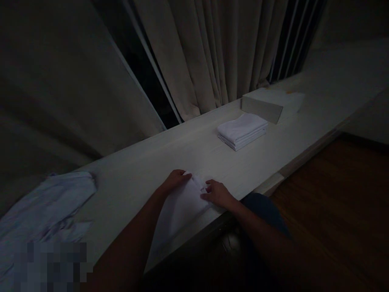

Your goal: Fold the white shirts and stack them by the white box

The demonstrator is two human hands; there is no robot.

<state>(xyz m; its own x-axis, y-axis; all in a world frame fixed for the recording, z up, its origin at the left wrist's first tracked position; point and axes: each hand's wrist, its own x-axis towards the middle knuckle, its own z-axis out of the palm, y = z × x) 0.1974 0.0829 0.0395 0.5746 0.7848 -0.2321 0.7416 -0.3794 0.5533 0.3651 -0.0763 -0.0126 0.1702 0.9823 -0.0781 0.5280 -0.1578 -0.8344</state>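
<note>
A white cloth [182, 205] lies on the pale counter in front of me, its far end between my two hands. My left hand [175, 181] pinches the cloth's far left corner, thumb stretched along the top. At the far right corner, my right hand [218, 194] curls its thumb and fingers round the edge, where the material looks bunched. Farther off to the right sits a neat stack of folded white cloths [242, 130], apart from both hands. The near part of the cloth is partly hidden behind my left forearm.
Behind the folded stack stands a whitish box [261, 106]. Crumpled light fabric [57, 202] lies at the left end of the counter [136, 170]. Long curtains [212, 52] hang along the back edge. The counter's front edge drops to a dark wooden floor [334, 194] on the right.
</note>
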